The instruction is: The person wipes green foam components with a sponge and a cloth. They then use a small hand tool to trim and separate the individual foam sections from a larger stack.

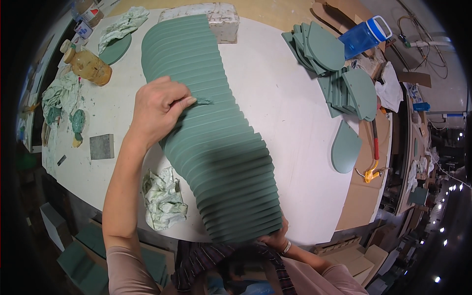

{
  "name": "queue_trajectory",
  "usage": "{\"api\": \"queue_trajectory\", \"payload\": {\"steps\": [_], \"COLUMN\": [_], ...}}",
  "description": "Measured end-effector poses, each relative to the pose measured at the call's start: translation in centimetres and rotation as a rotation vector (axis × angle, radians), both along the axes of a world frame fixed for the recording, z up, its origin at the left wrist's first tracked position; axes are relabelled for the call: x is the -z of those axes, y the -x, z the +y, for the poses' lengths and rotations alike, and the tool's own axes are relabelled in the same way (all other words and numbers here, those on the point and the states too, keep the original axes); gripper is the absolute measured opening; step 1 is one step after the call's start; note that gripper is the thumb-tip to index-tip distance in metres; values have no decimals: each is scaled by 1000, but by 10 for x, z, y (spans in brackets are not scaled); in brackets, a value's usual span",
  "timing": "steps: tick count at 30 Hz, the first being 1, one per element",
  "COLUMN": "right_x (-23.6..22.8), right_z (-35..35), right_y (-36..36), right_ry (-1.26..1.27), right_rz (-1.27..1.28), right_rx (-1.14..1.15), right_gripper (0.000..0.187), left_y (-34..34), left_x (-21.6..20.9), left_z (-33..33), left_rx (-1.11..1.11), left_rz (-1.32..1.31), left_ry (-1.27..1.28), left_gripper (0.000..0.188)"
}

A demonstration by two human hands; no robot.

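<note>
A long row of overlapping green plates (221, 147) curves across the white table from the far end to my body. My left hand (160, 108) is closed in a pinch over the row's left half. From its fingertips a small dark green scrap (202, 101) sticks out against the plates; I cannot make out its material. At the near right corner of the row, my right hand (276, 237) grips the end plates, its fingers partly hidden. A crumpled, green-stained cloth (163, 199) lies left of the row.
Stacked green plates (324, 46) and a blue bottle (364, 37) stand at the far right, with a loose plate (345, 147) nearer. To the left are a jar of amber liquid (88, 64), a grey block (102, 146) and rags. A pale block (223, 22) touches the row's far end.
</note>
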State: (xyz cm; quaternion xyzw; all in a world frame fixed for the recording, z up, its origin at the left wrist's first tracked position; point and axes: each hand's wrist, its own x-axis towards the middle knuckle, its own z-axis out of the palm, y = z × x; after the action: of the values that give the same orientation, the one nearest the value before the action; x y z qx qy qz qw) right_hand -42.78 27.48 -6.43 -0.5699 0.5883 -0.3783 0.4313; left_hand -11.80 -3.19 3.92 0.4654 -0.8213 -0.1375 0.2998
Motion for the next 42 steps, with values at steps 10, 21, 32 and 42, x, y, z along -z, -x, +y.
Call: {"api": "queue_trajectory", "payload": {"steps": [10, 21, 32, 42], "right_x": [-8, -3, 2, 3], "right_z": [-8, -5, -3, -2], "right_y": [-3, 2, -1, 4], "right_ry": [17, -4, 53, 37], "right_rz": [31, -23, -94, 20], "right_rx": [-21, -25, -7, -41], "right_gripper": [113, 115, 118, 115], "left_y": [3, 39, 20, -34], "left_x": [5, 2, 0, 1], "left_z": [1, -9, -6, 18], "left_rx": [-32, 35, -53, -147], "left_rz": [81, 61, 144, 175], "left_ry": [46, 76, 53, -97], "left_gripper": [12, 9, 9, 10]}}
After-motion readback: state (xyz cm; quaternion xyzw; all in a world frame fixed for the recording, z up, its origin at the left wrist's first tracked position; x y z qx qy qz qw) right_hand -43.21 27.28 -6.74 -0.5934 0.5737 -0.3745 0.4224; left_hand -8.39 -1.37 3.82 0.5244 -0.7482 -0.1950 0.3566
